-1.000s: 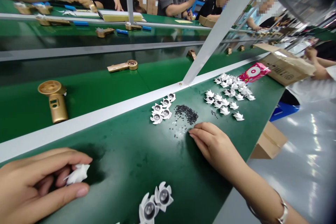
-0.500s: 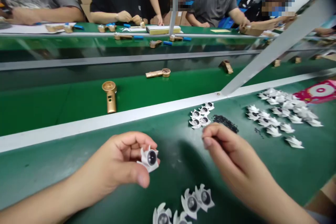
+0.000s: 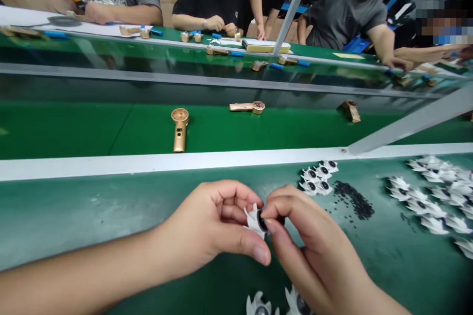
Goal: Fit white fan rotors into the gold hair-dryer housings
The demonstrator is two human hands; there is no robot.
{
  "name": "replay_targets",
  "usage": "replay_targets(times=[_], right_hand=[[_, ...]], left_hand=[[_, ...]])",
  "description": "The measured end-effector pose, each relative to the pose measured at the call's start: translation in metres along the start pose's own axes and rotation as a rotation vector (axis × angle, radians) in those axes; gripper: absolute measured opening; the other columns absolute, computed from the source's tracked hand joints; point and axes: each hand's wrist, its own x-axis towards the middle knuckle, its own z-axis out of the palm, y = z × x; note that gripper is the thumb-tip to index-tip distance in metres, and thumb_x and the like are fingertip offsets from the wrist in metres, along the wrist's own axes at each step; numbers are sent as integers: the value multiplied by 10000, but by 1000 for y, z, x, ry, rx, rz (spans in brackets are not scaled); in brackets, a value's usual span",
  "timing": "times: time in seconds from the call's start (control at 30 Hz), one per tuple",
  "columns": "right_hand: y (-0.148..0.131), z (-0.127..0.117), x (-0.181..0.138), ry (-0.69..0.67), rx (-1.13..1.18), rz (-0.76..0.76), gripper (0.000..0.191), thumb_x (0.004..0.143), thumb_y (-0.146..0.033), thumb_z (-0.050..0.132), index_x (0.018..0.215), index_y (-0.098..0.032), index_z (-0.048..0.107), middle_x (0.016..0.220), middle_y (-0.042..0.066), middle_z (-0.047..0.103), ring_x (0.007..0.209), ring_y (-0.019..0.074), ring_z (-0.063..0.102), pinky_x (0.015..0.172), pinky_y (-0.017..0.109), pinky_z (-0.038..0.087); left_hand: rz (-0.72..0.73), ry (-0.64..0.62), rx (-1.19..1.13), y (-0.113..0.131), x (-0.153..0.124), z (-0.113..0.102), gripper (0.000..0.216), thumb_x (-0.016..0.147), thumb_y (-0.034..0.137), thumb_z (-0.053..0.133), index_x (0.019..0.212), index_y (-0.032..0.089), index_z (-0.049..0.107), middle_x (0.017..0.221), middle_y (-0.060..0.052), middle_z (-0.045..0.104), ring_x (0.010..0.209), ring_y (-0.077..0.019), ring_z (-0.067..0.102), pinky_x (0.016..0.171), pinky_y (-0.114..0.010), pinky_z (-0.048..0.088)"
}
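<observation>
My left hand (image 3: 221, 236) holds a white fan blade wheel (image 3: 253, 220) between thumb and fingers, its dark round hub turned toward the right. My right hand (image 3: 306, 241) is closed in a pinch, its fingertips at the hub. What it pinches is mostly hidden; it looks like a small black piece. Below the hands, more white fan wheels (image 3: 259, 303) lie at the bottom edge, partly cut off. Beyond my right hand lie a cluster of fan wheels (image 3: 311, 174) with dark hubs and a pile of small black pieces (image 3: 354, 200).
Many white fan wheels (image 3: 419, 204) spread over the right of the green table. Past a white rail (image 3: 111, 166), a green belt carries gold fan housings (image 3: 180, 130). A slanted metal post (image 3: 406, 120) rises at the right. Several co-workers sit or stand across the line.
My right hand has come over to the left hand, its fingertips now at the hub of the fan wheel. The wheel has turned to face right. The view has shifted left.
</observation>
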Motion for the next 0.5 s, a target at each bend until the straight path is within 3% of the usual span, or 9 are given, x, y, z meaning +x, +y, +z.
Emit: replay_targets(times=[0.13,0.27,0.33,0.43,0.47,0.5], right_hand=[[-2,1,-4,53,-86,-79,201,871,-31,526,969,-187,605,888,36,621,777,119,622,660,216,531],[0,-2,-2,83,-204,-272,448,821,32,554,1215,-173,605,1070,98,668,976,195,653,831,317,564],[9,-6,19,39,-176,-320,374,852,-8,538,1165,-186,638,1026,90,691,951,206,663,816,340,570],[41,-12,84,-39,-262,-128,138,930,-195,543,953,-204,678,959,79,708,930,228,669,836,379,564],[57,-13,111,-1,-390,20,150,913,-251,595,1027,-191,672,1063,95,698,1025,245,653,922,397,541],[73,-12,138,11,-441,93,341,873,-249,660,1198,-151,624,1243,148,639,1168,287,598,1013,436,493]], left_hand=[[16,31,-42,-1,1,0,407,585,20,899,887,162,666,723,28,759,663,-88,712,610,-147,514],[128,50,-104,1,8,-5,327,644,73,890,890,165,696,731,21,764,663,-78,708,648,-153,520],[193,105,-84,5,12,-9,296,672,126,891,909,167,719,702,30,748,648,-56,683,666,-142,512],[267,218,-6,16,19,-19,303,710,244,882,970,182,739,726,19,748,690,-69,690,670,-143,511],[281,254,13,20,21,-23,319,721,268,875,999,192,739,759,11,757,724,-85,707,671,-151,516],[288,281,28,24,23,-27,334,730,278,869,1027,203,736,788,6,765,756,-102,722,670,-157,522]])
